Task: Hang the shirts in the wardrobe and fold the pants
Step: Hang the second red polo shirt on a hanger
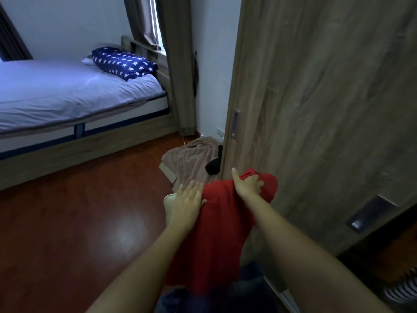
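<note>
Beside wardrobe door (327,109), right hand (247,185) grips red shirt (216,233) (unlabelled).

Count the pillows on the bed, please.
1: a blue pillow with white stars at the head of the bed. Something white shows beneath its left end, perhaps a second pillow.

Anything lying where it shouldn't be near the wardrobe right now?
Yes. A tan cloth lies crumpled on the floor by the wardrobe door, with a black item on it. The right hand grips the red shirt; the left hand rests flat against it.
</note>
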`<action>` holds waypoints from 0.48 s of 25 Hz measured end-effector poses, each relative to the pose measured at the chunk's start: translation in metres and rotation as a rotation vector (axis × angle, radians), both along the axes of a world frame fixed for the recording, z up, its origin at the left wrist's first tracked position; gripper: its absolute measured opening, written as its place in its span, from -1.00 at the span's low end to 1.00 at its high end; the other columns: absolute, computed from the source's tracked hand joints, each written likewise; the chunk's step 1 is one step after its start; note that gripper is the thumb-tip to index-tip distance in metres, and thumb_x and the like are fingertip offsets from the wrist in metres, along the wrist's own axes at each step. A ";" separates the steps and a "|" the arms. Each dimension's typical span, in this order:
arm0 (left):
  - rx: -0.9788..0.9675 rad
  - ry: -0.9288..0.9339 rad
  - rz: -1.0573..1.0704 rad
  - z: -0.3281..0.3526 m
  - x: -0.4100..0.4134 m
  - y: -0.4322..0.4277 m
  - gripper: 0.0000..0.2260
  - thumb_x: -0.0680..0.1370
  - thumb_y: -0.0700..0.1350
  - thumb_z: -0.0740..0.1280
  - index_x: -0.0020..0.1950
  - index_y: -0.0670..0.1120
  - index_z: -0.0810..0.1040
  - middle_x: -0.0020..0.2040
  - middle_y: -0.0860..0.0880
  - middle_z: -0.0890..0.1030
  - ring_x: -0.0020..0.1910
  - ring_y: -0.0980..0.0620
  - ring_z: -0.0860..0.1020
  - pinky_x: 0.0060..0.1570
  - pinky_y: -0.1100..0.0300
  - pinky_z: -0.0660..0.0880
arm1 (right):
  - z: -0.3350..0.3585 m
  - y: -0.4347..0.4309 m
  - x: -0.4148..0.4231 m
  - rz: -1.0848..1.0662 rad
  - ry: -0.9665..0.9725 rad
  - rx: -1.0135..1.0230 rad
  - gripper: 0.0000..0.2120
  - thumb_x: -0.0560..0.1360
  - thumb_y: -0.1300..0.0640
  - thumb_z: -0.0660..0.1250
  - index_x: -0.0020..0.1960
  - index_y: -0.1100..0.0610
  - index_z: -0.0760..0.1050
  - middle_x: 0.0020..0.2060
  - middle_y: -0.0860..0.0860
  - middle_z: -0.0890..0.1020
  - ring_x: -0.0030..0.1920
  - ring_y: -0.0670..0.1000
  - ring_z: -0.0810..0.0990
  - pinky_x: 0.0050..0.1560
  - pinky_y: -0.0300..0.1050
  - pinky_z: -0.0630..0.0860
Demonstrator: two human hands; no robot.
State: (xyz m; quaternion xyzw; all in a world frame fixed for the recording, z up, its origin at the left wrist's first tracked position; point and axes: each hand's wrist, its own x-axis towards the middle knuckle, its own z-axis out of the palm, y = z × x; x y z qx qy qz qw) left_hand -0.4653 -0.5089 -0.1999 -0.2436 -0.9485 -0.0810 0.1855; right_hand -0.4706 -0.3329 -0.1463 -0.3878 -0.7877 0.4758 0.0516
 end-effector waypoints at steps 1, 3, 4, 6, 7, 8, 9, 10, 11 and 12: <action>0.085 0.083 -0.050 -0.008 0.004 0.002 -0.65 0.47 -0.14 0.16 0.13 -0.21 0.61 0.07 -0.16 0.66 0.10 -0.11 0.62 0.05 -0.04 0.55 | -0.003 -0.004 -0.006 -0.081 0.002 -0.019 -0.12 0.42 -0.22 0.33 0.45 0.31 0.04 0.42 0.27 0.15 0.39 0.31 0.24 0.37 0.12 0.22; 0.206 0.158 -0.144 -0.023 0.015 0.004 -0.67 0.42 -0.22 0.16 0.09 -0.17 0.60 -0.04 -0.17 0.69 -0.10 -0.09 0.68 -0.18 0.07 0.60 | -0.009 -0.004 -0.012 -0.184 0.012 -0.046 -0.07 0.37 -0.15 0.42 0.46 0.29 0.02 0.42 0.25 0.16 0.38 0.30 0.25 0.34 0.15 0.26; 0.230 0.173 -0.204 -0.026 0.025 0.007 -0.72 0.43 -0.19 0.19 0.10 -0.14 0.55 -0.10 -0.15 0.70 -0.20 -0.05 0.68 -0.27 0.16 0.59 | -0.012 -0.001 -0.011 -0.211 0.019 -0.055 -0.07 0.36 -0.11 0.45 0.47 0.28 0.03 0.41 0.26 0.19 0.38 0.30 0.26 0.34 0.14 0.27; 0.181 0.238 -0.399 -0.036 0.046 0.014 -0.85 0.47 -0.10 0.26 0.02 -0.08 0.48 -0.26 -0.05 0.68 -0.36 0.04 0.64 -0.38 0.20 0.49 | -0.023 0.007 -0.010 -0.207 0.046 -0.065 -0.18 0.39 -0.01 0.45 0.45 0.26 0.11 0.38 0.27 0.29 0.35 0.29 0.34 0.32 0.09 0.31; 0.141 0.292 -0.493 -0.039 0.055 0.016 -0.90 0.50 -0.04 0.27 -0.09 -0.06 0.49 -0.35 0.00 0.63 -0.43 0.06 0.59 -0.45 0.20 0.44 | -0.026 0.010 -0.008 -0.178 0.062 -0.064 -0.29 0.42 0.03 0.42 0.44 0.24 0.19 0.35 0.26 0.36 0.32 0.26 0.39 0.31 0.05 0.34; 0.141 0.316 -0.568 -0.034 0.060 0.017 -0.81 0.53 0.01 0.27 -0.23 -0.04 0.49 -0.43 0.03 0.56 -0.49 0.06 0.52 -0.51 0.18 0.38 | -0.030 0.016 -0.006 -0.142 0.093 -0.063 -0.41 0.45 0.09 0.38 0.40 0.21 0.28 0.31 0.24 0.45 0.28 0.22 0.45 0.31 0.01 0.37; 0.170 0.331 -0.618 -0.028 0.062 0.019 -0.69 0.55 0.05 0.27 -0.36 -0.03 0.46 -0.48 0.02 0.49 -0.53 0.04 0.46 -0.56 0.17 0.33 | -0.033 0.022 -0.004 -0.124 0.138 -0.081 -0.54 0.47 0.14 0.32 0.35 0.19 0.38 0.26 0.20 0.51 0.23 0.19 0.50 0.30 -0.02 0.41; 0.211 0.346 -0.649 -0.017 0.064 0.020 -0.63 0.55 0.06 0.27 -0.43 -0.04 0.41 -0.51 0.01 0.44 -0.55 0.02 0.41 -0.57 0.17 0.29 | -0.032 0.028 0.002 -0.131 0.206 -0.126 -0.62 0.48 0.20 0.26 0.30 0.18 0.45 0.21 0.16 0.56 0.17 0.14 0.54 0.27 -0.08 0.43; 0.259 0.377 -0.666 -0.004 0.064 0.021 -0.61 0.55 0.05 0.26 -0.46 -0.05 0.38 -0.52 0.00 0.40 -0.56 0.01 0.37 -0.57 0.16 0.27 | -0.027 0.035 0.010 -0.150 0.284 -0.183 -0.66 0.50 0.26 0.21 0.25 0.19 0.49 0.16 0.10 0.58 0.10 0.08 0.55 0.21 -0.17 0.44; 0.303 0.410 -0.660 0.012 0.063 0.024 -0.60 0.56 0.03 0.25 -0.46 -0.06 0.37 -0.52 -0.02 0.38 -0.57 0.00 0.35 -0.56 0.16 0.25 | -0.020 0.042 0.019 -0.166 0.366 -0.229 -0.70 0.52 0.29 0.16 0.21 0.19 0.51 0.06 0.04 0.59 0.03 0.02 0.54 0.08 -0.31 0.44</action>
